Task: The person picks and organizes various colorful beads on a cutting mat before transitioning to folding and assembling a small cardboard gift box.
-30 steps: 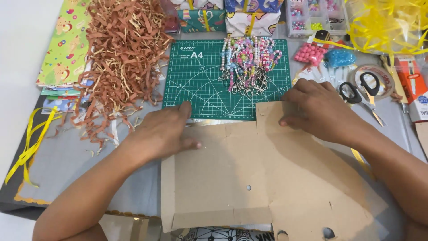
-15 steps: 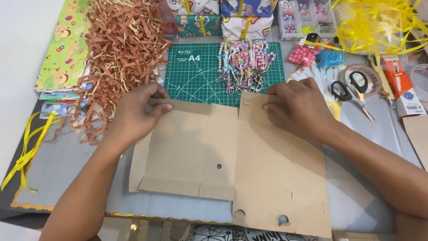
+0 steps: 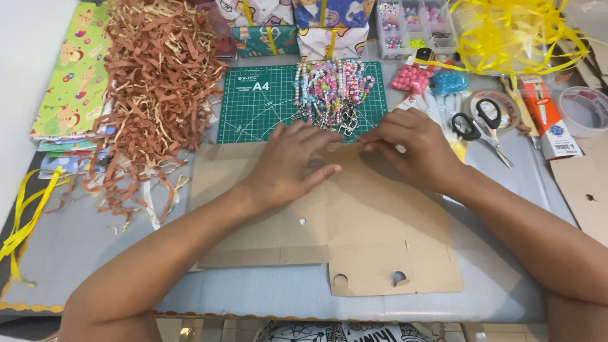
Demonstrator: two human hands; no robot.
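Head view: left hand (image 3: pixel 292 161) lies flat, palm down, fingers spread, pressing on the flat brown cardboard box blank (image 3: pixel 354 221), and right hand (image 3: pixel 415 147) sits just beside it, fingertips curled onto the blank's far edge; neither hand is closed around anything. The blank lies under both hands and extends toward the person. Green cutting mat (image 3: pixel 256 104) with a beaded keychain pile (image 3: pixel 332 92) is just beyond the fingertips, brown shredded paper (image 3: pixel 158 82) is left of the left hand, scissors (image 3: pixel 478 123) are right of the right hand.
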